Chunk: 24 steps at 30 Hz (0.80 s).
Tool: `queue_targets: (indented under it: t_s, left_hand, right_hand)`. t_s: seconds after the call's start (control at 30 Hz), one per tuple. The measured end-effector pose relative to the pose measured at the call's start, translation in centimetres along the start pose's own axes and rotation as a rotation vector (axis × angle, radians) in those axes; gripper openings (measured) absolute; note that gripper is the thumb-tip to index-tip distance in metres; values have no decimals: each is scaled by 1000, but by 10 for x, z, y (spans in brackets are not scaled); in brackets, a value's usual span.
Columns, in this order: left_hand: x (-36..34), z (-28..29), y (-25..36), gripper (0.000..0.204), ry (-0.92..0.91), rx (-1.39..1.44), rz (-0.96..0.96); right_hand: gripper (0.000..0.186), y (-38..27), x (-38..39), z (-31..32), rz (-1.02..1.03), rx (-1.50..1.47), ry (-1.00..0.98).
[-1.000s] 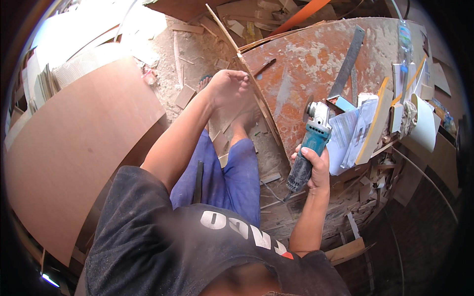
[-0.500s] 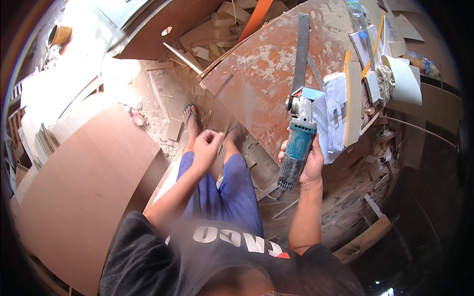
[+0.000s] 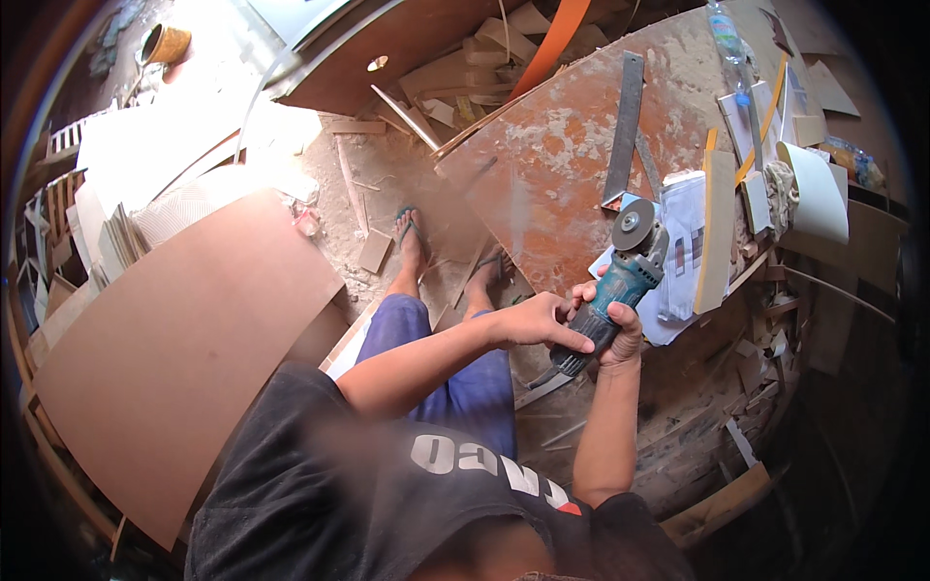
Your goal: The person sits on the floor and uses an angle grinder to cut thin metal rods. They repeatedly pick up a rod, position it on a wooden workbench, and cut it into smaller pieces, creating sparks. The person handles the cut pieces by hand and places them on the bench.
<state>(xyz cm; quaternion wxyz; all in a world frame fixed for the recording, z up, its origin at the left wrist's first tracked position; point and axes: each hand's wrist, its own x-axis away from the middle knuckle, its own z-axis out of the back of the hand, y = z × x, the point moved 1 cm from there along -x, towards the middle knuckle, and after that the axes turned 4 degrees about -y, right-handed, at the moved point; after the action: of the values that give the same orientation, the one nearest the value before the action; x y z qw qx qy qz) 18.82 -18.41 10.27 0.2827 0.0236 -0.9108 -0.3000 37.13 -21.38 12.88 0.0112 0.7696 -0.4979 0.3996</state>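
A teal and black angle grinder (image 3: 623, 283) is held up over the near corner of a worn reddish board (image 3: 531, 194). Its grey disc (image 3: 634, 224) faces up at the far end. My right hand (image 3: 624, 341) wraps the body from the right, thumb across the side. From the left, my left hand (image 3: 539, 321) closes on the black rear part, its thumb lying along the housing and some fingers hidden behind it. A cord leaves the grinder's rear end. Beyond the disc, a dark metal square (image 3: 625, 131) lies on the board.
Papers (image 3: 678, 254) and a yellow-edged strip (image 3: 717, 228) lie right of the grinder. A plastic bottle (image 3: 725, 37) lies at the far right. To my left is a large brown sheet (image 3: 184, 358). Scraps and dust cover the floor (image 3: 373, 179) around my sandalled feet.
My left hand has come from over my legs rightward onto the grinder. The grinder has turned, so its disc now faces up. The whole view has shifted slightly.
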Motion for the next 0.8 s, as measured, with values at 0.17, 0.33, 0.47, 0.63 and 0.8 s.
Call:
queue_targets:
  t_s: [0.17, 0.33, 0.47, 0.63, 0.8]
  left_hand:
    - [0, -6, -3, 48, 36, 14, -20]
    - [12, -16, 11, 52, 102, 34, -75]
    - [20, -26, 19, 49, 197, -62, -58]
    - [24, -30, 15, 49, 217, -42, -53]
    - [39, -27, 15, 51, 212, -62, -42]
  right_hand:
    - [70, 0, -6, 2, 36, 15, -17]
    - [66, 4, -12, -10, 83, 56, 40]
    - [62, 7, -14, -21, 117, 47, 107]
    - [64, 11, -11, -23, 121, 41, 76]
    - [64, 20, -6, -43, 125, -21, 102]
